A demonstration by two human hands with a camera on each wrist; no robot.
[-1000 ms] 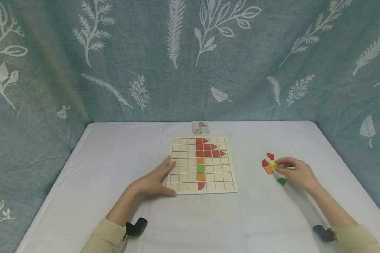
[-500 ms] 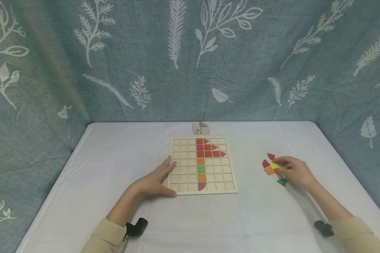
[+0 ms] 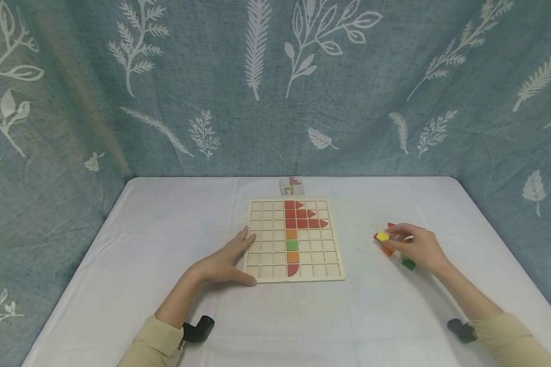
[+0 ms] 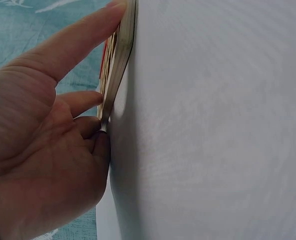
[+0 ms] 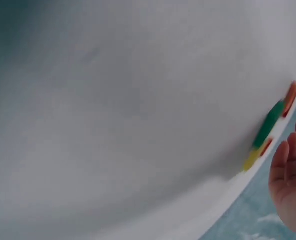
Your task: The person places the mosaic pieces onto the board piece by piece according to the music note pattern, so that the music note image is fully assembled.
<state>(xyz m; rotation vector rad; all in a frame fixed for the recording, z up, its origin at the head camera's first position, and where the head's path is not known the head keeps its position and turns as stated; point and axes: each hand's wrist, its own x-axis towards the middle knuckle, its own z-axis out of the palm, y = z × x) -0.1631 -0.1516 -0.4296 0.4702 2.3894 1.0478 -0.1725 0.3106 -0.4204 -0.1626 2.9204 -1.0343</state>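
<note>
A pale wooden grid board (image 3: 267, 235) lies mid-table, with red, orange and green pieces set in some of its cells. My left hand (image 3: 225, 261) is spread along its left side, fingers on the edge and thumb at the near left corner; the left wrist view shows the thumb (image 4: 83, 47) against the board's rim (image 4: 122, 55). To the right of the board, my right hand (image 3: 418, 247) pinches a small yellow puzzle piece (image 3: 382, 236) between thumb and fingers. Below that hand lie loose pieces: orange (image 3: 387, 250), green (image 3: 408, 264) and red (image 3: 391, 225), partly hidden.
Behind the board lies a small pattern card (image 3: 292, 186) showing a similar coloured figure. A white cloth (image 3: 174, 219) covers the table, and a teal leaf-print curtain (image 3: 211, 76) hangs behind it. In the right wrist view, another yellow piece (image 5: 250, 159) rests near the green one.
My right hand has lifted the yellow piece from among the loose pieces and moved it slightly left, over the red and orange ones. My left hand stays on the board's edge.
</note>
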